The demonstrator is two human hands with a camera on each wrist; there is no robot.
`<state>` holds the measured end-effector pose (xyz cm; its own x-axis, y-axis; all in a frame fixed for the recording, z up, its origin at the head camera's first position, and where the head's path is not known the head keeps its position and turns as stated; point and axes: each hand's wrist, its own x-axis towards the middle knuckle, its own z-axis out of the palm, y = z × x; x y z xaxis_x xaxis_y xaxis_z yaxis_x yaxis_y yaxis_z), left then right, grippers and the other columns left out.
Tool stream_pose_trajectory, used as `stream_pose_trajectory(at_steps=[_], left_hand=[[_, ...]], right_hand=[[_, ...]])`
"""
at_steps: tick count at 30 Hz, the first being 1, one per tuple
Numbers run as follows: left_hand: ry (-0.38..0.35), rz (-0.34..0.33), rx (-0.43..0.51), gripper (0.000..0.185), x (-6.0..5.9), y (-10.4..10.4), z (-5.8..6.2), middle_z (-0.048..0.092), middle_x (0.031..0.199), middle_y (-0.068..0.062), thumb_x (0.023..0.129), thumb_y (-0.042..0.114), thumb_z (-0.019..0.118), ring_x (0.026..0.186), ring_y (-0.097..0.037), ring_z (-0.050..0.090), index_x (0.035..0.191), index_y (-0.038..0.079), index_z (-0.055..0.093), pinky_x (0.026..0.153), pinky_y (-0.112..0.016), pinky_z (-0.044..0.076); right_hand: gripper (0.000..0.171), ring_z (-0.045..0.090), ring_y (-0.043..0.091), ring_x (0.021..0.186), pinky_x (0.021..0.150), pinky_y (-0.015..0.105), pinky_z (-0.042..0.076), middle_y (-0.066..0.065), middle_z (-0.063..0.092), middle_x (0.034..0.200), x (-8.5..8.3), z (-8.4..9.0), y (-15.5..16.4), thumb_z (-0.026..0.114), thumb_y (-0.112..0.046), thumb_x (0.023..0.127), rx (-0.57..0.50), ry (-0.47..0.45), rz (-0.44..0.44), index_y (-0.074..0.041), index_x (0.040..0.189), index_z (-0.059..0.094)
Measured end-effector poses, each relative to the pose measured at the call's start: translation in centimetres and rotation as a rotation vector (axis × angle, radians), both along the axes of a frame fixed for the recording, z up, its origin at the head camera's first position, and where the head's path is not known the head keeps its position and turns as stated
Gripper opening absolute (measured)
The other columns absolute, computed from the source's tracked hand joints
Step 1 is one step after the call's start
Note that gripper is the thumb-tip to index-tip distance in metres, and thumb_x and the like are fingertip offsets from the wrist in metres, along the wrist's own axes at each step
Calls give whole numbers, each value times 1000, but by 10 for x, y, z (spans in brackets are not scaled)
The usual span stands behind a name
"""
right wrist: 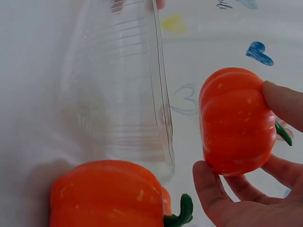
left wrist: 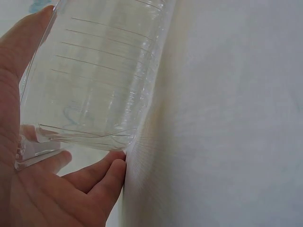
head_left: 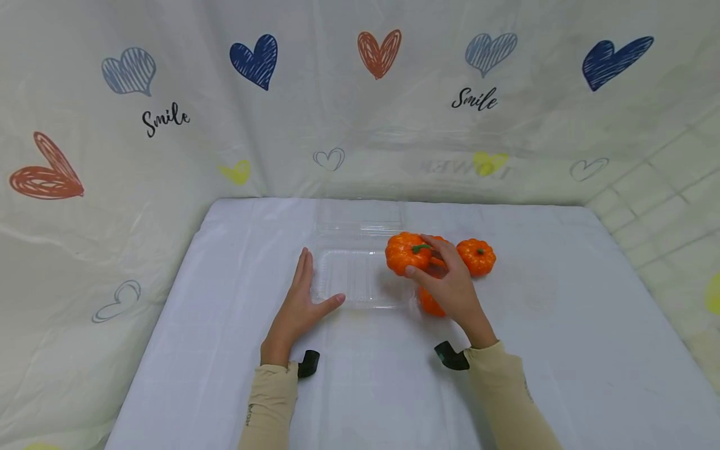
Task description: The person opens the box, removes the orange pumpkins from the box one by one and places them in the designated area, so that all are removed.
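Observation:
A clear plastic clamshell container (head_left: 360,278) lies open mid-table, its lid (head_left: 360,219) folded back. My left hand (head_left: 306,290) rests flat against its left edge, thumb along the front; the left wrist view shows that hand (left wrist: 71,189) bracing the container wall (left wrist: 94,80). My right hand (head_left: 435,270) grips an orange pumpkin (head_left: 406,252) with a green stem just above the container's right rim. In the right wrist view the held pumpkin (right wrist: 234,123) sits between thumb and fingers (right wrist: 246,194), beside the container (right wrist: 123,85). A second pumpkin (right wrist: 109,196) lies below it.
Another orange pumpkin (head_left: 476,256) sits right of my right hand, and one (head_left: 430,304) lies partly hidden under it. The table wears a white cloth (head_left: 562,350). A heart-printed sheet (head_left: 169,119) hangs behind and to the left. Black wrist mounts (head_left: 308,362) show at both cuffs.

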<state>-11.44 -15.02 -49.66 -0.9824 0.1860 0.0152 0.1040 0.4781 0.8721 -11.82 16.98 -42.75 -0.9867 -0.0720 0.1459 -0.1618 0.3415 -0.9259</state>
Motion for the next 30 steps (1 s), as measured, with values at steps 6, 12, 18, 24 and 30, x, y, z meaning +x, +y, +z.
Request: stream_pose_trajectory(at_steps=[6, 12, 18, 24, 30], left_hand=[[8, -2, 9, 125, 0, 1, 0, -10, 178, 12, 90, 62, 80, 164, -18, 2, 173, 20, -4, 130, -54, 15], [16, -3, 3, 125, 0, 1, 0, -9, 179, 6, 90, 62, 80, 164, -20, 3, 173, 18, -3, 129, -55, 15], [16, 4, -11, 125, 0, -1, 0, -9, 180, 4, 90, 62, 80, 164, -20, 3, 173, 20, -4, 129, -55, 15], [9, -2, 2, 125, -2, -1, 0, -9, 180, 6, 90, 60, 80, 163, -24, 14, 173, 21, -4, 129, -54, 15], [0, 0, 10, 126, -1, 0, -1, -10, 179, 10, 90, 61, 81, 163, -24, 14, 173, 20, -3, 129, -55, 15]], right_hand=[[70, 50, 29, 139, 116, 45, 46, 7, 46, 157, 4, 2, 14, 80, -28, 100, 41, -22, -24, -13, 160, 48], [69, 49, 31, 141, 113, 25, 45, 9, 44, 158, 8, 0, 26, 78, -24, 101, 36, -21, -39, -11, 161, 46], [69, 50, 33, 139, 108, 15, 44, 13, 44, 158, 12, -3, 35, 77, -20, 102, 11, 5, -49, -6, 161, 44], [68, 51, 35, 140, 105, 11, 43, 12, 44, 159, 15, -6, 47, 76, -20, 103, 23, 32, -70, -5, 161, 44], [66, 52, 34, 137, 103, 9, 43, 10, 44, 159, 21, -8, 54, 76, -20, 102, 45, 44, -102, -7, 160, 47]])
